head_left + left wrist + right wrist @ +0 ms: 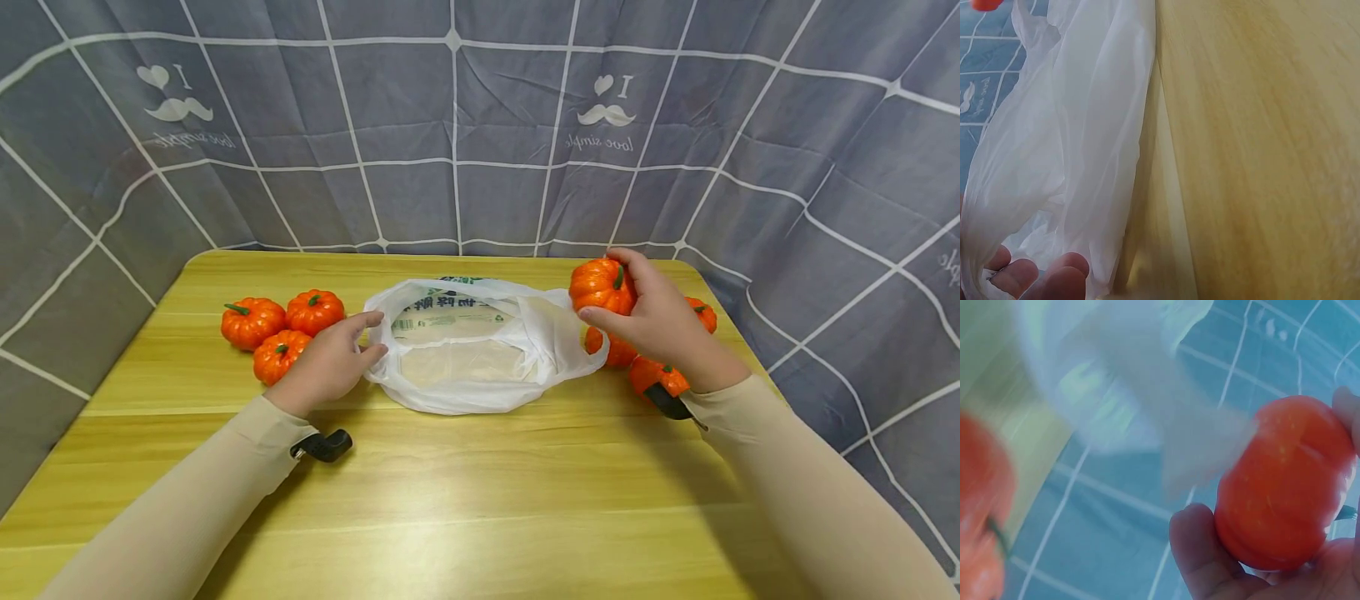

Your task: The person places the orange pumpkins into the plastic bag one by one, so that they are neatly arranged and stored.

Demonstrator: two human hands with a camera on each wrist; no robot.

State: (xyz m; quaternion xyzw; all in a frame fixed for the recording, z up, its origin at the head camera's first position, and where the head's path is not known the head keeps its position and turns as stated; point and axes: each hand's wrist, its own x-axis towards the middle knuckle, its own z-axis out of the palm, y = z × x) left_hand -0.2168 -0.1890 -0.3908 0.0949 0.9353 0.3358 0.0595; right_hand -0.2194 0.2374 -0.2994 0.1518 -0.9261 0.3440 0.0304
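Note:
A white plastic bag (457, 398) lies mouth-open on the table, green and dark print showing inside it. At its left side, my left hand (327, 364) holds the rim between thumb and fingers; fingertips (1067, 275) show beside the thin plastic in the left wrist view. My right hand (660, 321) grips a small orange pumpkin (597, 285) with a green stem, raised just beyond the bag's right handle (597, 360). The right wrist view has the same pumpkin (1285, 484) between thumb and fingers.
On the left stand three more small pumpkins (252, 323). Others, such as the front one (654, 375), sit beneath my right hand and wrist, partly hidden. The wooden table (480, 500) ends at a grey checked curtain (405, 108) behind and at the sides.

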